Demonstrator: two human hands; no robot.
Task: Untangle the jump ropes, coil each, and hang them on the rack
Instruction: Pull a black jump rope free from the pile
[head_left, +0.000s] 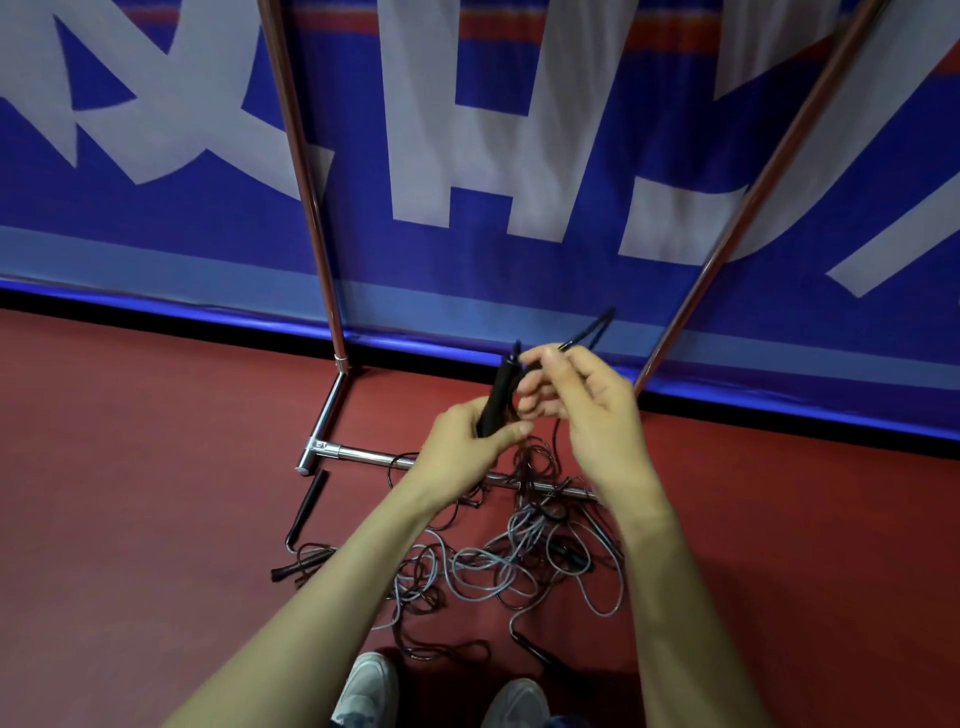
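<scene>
The left hand (467, 441) holds a black handle (498, 387) upright, its fingers (506, 432) curled round the lower end. Just beside it, the right hand (582, 410) pinches the thin black cord (597, 325), which loops out beyond the fingertips. Below the hands lie the ropes (519, 564), a loose tangle of black, brown and grey-blue strands on the red floor (156, 467), spread across the base bar of the rack (358, 456). Other black handles lie at the tangle's edges.
</scene>
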